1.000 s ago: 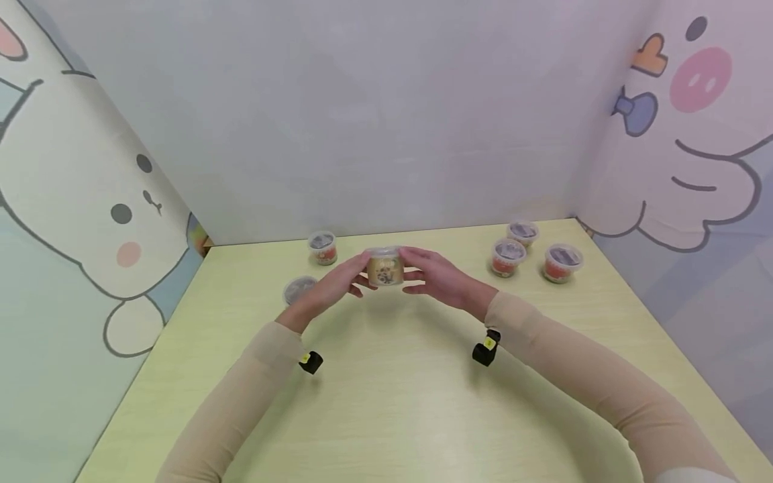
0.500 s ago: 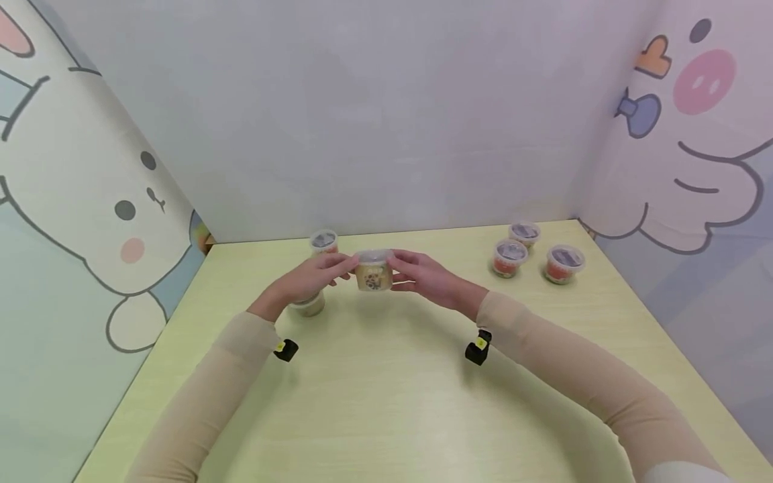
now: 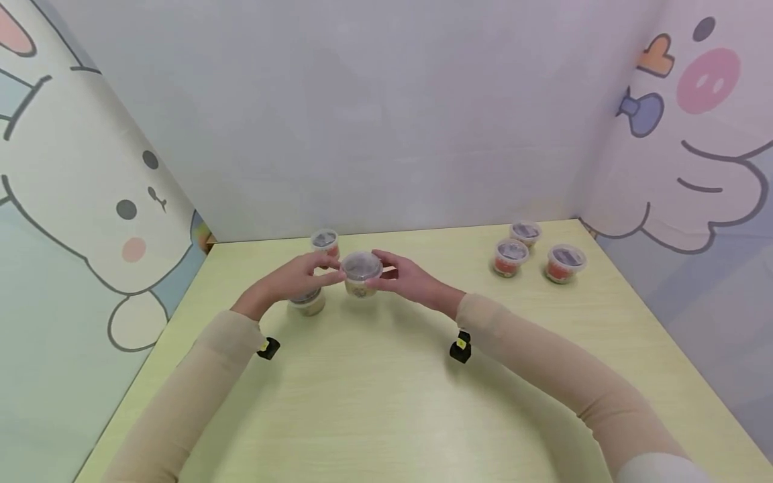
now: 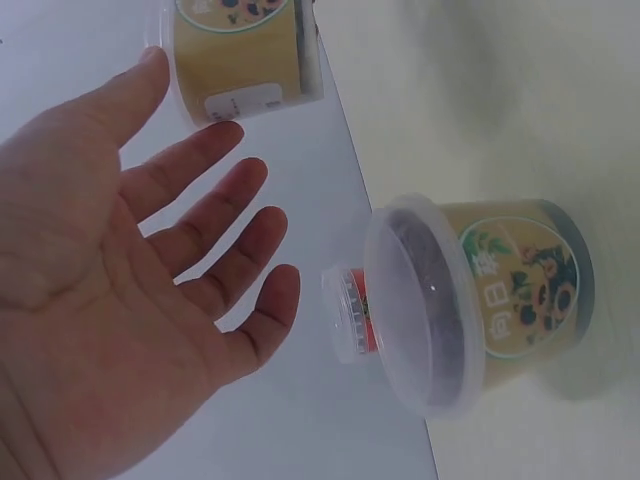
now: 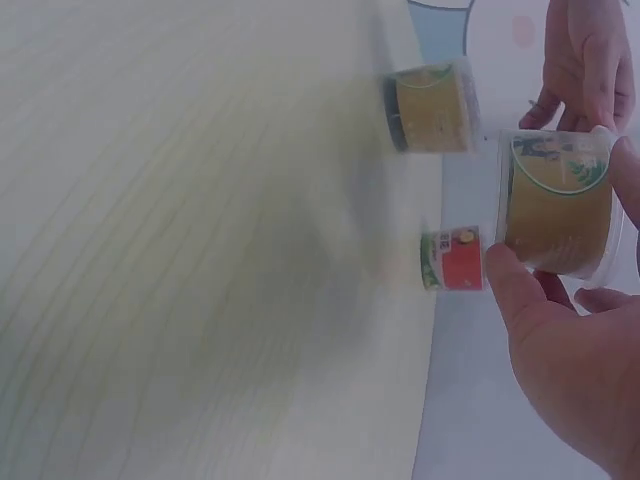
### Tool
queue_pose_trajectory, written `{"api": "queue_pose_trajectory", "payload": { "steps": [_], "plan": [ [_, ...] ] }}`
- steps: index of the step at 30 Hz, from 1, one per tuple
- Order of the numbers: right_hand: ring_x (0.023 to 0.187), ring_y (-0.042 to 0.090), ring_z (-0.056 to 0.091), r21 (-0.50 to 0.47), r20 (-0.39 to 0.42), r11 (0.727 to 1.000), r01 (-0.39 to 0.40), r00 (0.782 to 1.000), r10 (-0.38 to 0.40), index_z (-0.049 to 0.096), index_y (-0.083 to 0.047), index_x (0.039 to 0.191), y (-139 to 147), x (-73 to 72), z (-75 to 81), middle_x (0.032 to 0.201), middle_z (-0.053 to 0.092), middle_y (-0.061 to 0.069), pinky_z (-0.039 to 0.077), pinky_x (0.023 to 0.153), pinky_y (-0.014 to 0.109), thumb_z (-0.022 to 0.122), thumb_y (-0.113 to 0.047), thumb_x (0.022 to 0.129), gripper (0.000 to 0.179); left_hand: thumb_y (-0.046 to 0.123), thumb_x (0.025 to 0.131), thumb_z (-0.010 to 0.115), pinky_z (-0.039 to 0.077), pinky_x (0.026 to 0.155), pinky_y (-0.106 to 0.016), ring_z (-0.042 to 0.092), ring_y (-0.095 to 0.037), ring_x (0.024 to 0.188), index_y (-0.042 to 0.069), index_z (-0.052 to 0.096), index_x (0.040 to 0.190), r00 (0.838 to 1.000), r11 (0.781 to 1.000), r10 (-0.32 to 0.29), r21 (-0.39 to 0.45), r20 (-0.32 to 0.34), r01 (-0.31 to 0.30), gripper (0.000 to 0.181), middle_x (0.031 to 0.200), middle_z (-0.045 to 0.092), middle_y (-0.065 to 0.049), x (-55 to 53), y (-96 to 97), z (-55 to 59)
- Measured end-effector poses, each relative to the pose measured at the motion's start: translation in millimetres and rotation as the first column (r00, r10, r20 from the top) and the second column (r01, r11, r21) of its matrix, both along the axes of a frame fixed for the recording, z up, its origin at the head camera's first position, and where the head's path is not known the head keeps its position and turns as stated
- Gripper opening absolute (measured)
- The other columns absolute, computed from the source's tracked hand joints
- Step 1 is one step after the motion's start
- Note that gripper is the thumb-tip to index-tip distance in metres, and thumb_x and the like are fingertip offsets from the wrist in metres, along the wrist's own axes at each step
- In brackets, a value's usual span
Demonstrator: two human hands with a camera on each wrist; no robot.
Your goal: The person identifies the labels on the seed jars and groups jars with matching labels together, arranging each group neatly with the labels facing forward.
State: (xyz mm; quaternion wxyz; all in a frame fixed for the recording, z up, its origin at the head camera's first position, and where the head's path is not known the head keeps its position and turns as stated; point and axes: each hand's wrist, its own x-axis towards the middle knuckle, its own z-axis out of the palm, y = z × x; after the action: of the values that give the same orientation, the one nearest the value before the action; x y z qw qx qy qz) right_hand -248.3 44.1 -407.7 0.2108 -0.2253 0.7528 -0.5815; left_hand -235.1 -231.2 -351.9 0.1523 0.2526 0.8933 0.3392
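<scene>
The person's right grip (image 3: 410, 278) is closed on the held cup (image 3: 361, 274), with the thumb and a finger pinching its right side. The left grip (image 3: 292, 275) is spread wide at the cup's left side, and its thumb tip is at the lid. The held cup is up off the surface (image 3: 386, 389), near the far side and a bit left of the middle. It has a clear lid and a tan label with a round flower picture. A white sticker (image 4: 243, 101) there has print too small to read.

The tan cup (image 3: 309, 306), on the left under the left grip, has a round label (image 4: 520, 288) with flowers and white writing: 向日葵. Behind it is a red cup (image 3: 329, 251). Three more cups (image 3: 561, 265) stand at the far right.

The surface is pale yellow wood. The far wall (image 3: 374, 121) is plain and pale. A big white bunny (image 3: 90, 181) is on the left wall, and a pink-nosed animal (image 3: 694, 174) is on the right wall.
</scene>
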Motion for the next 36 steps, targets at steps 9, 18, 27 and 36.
{"api": "queue_pose_trajectory", "payload": {
  "steps": [9, 18, 27, 36],
  "plan": [
    [0.128, 0.03, 0.055, 0.053, -0.093, 0.998, -0.033, 0.995, 0.037, 0.026, -0.003, 0.16, -15.3, 0.2, -12.9, 0.144, 0.051, 0.011, 0.053, 0.096, 0.036, 0.077, -0.022, 0.093, 0.086, 0.034, 0.101, 0.065, 0.049, 0.097, -0.054, 0.063, -0.031, 0.114, 0.007, 0.065, 0.13, 0.996, 0.999, -0.027, -0.033, -0.079, 0.025, 0.04, 0.135, 0.06, -0.012, 4.3, -13.5, -17.4],
    [0.124, 0.025, 0.058, 0.0, -0.009, 0.999, -0.037, 0.999, 0.037, 0.029, -0.008, 0.16, -28.2, -1.4, -27.9, 0.139, 0.053, 0.008, 0.051, 0.098, 0.035, 0.077, -0.028, 0.093, 0.084, 0.045, 0.103, 0.058, 0.032, 0.104, -0.066, 0.05, -0.036, 0.132, 0.01, 0.061, 0.139, 0.99, 0.99, 0.025, -0.131, -0.142, -0.043, 0.05, 0.141, 0.057, -0.013, 9.7, -23.9, -36.4],
    [0.122, 0.025, 0.06, -0.033, 0.013, 0.999, -0.038, 0.999, 0.038, 0.032, -0.007, 0.158, -33.8, 0.9, -35.8, 0.139, 0.053, 0.01, 0.052, 0.097, 0.035, 0.077, -0.022, 0.093, 0.081, 0.05, 0.103, 0.055, 0.021, 0.104, -0.07, 0.024, -0.045, 0.147, 0.014, 0.059, 0.143, 0.978, 0.979, 0.06, -0.179, -0.199, -0.097, 0.054, 0.155, 0.039, -0.024, 14.6, -31.6, -53.9],
    [0.123, 0.024, 0.06, 0.005, 0.009, 1.0, -0.028, 1.0, 0.028, 0.032, -0.005, 0.158, -40.3, 0.9, -42.9, 0.142, 0.052, 0.01, 0.05, 0.1, 0.034, 0.079, -0.022, 0.092, 0.083, 0.041, 0.103, 0.06, 0.019, 0.106, -0.071, 0.014, -0.049, 0.149, 0.014, 0.056, 0.145, 0.965, 0.978, 0.038, -0.187, -0.258, -0.088, 0.051, 0.159, 0.032, -0.025, 19.0, -33.9, -62.7]
  ]
}}
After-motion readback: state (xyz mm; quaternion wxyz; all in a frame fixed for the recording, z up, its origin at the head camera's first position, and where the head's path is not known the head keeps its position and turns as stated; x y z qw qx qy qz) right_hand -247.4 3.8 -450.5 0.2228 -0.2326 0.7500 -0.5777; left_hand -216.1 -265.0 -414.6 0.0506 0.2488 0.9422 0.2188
